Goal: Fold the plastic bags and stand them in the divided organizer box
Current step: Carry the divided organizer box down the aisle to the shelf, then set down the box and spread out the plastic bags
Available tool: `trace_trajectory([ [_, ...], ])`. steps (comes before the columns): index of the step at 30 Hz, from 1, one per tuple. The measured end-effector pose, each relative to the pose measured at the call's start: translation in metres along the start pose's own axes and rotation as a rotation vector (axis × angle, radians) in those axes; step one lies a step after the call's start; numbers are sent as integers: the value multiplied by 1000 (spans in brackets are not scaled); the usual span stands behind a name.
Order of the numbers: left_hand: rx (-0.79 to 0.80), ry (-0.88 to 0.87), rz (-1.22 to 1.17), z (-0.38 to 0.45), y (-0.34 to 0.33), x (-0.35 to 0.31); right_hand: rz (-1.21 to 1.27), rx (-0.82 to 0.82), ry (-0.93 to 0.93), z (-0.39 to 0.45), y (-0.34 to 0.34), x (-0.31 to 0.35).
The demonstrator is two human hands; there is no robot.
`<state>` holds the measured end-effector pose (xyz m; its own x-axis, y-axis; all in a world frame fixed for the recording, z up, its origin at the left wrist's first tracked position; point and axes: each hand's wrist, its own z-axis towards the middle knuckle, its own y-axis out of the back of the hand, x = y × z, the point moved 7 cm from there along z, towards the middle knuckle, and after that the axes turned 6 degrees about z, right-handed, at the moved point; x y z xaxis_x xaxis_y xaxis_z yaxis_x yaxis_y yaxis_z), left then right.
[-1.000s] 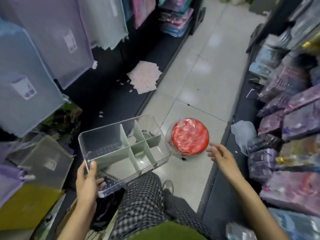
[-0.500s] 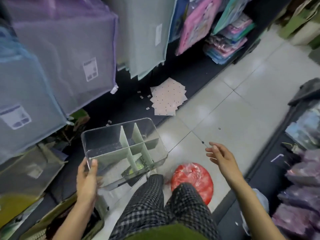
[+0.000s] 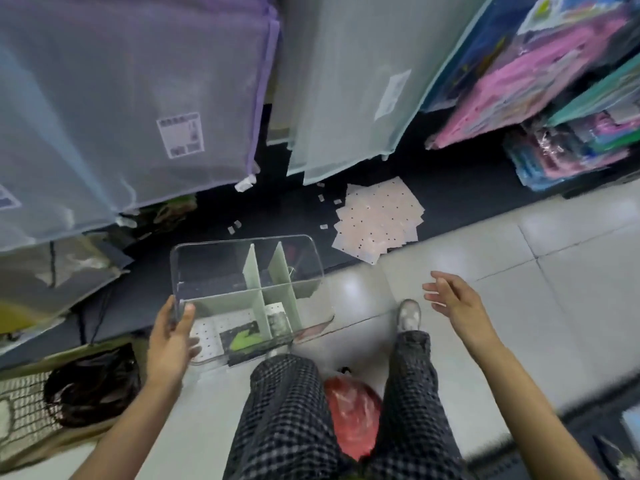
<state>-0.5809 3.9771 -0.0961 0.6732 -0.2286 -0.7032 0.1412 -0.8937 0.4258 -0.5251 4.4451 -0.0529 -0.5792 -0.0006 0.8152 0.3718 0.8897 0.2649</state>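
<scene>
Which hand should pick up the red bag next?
Right. The right hand is open and holds nothing, while the left hand grips the clear organizer box. The red plastic bag lies on the floor between the legs.

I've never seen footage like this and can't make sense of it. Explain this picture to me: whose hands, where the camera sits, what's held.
There is no machine here. A person wears a wide-angle camera on the head, looking down at their own arms and checked trousers in a shop aisle. The left hand grips one end of a clear organizer box with pale green dividers; its compartments look empty. The right hand is open, fingers spread, holding nothing. A red plastic bag lies on the tiled floor between the legs. Mesh pouches hang on the shelves ahead.
</scene>
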Motion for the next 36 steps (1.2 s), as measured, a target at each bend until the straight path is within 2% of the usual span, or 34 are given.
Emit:
trace_trajectory([
  [5,-219,118,-157,8,-63,55,-224,290,5,139,-5,-22],
  [9,-289,209,-257,35,-122,97,-413,386,33,239,-8,-58],
  [13,-250,227,-277,110,-181,135,-582,387,13,325,-43,-129],
  [17,-212,241,-362,209,-224,183,-704,295,44,400,-101,-209],
  [23,-109,101,-325,348,-243,232,-903,206,166,488,-175,-288],
  [27,-57,34,-296,402,-243,260,-1203,184,281,527,-207,-328],
  [31,29,6,-286,437,-248,276,-1432,241,411,556,-205,-366],
  [36,-39,-67,-364,461,-243,280,-1475,241,424,590,-164,-367],
])
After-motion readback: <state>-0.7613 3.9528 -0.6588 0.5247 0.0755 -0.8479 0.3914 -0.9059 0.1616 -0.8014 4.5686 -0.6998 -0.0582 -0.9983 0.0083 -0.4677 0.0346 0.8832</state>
